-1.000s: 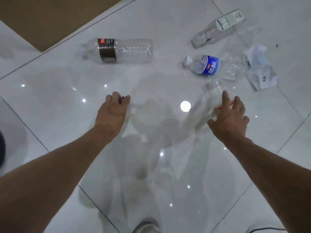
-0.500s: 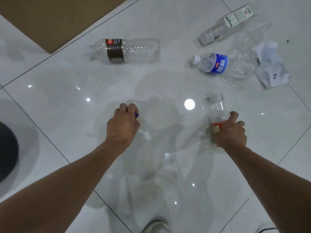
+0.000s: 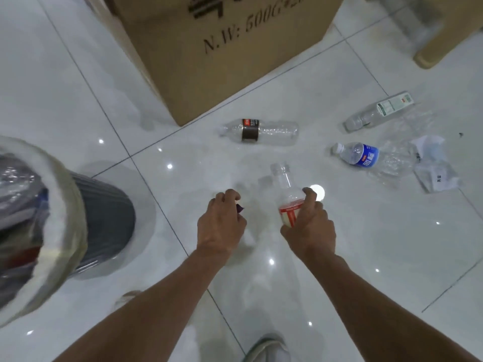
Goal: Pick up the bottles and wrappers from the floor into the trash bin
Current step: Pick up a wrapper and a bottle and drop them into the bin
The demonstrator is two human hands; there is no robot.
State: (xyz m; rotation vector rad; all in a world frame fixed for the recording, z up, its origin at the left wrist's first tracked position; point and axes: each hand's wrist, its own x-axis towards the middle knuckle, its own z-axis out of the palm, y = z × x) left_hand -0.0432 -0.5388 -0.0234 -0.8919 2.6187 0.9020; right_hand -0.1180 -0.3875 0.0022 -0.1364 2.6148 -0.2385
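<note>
My right hand (image 3: 309, 226) grips a clear bottle with a red and white label (image 3: 286, 194), held above the floor with its open neck pointing away. My left hand (image 3: 222, 223) is closed around a small wrapper (image 3: 239, 208); only a dark purple corner shows. The trash bin (image 3: 104, 220), grey with a pale liner, stands at the left. On the floor lie a brown-label bottle (image 3: 261, 132), a blue-label bottle (image 3: 362, 155), a green-and-white-label bottle (image 3: 379, 111), clear plastic wrap (image 3: 392, 163) and crumpled white paper (image 3: 433, 165).
A large cardboard box (image 3: 222, 48) stands on the white tiles behind the brown-label bottle. A beige furniture leg (image 3: 433, 53) is at the top right. My shoe (image 3: 269, 348) shows at the bottom edge.
My right hand closed on the red-label bottle and lifted it off the floor. My left hand closed on the wrapper. The view rose and turned left, bringing the trash bin and box into sight.
</note>
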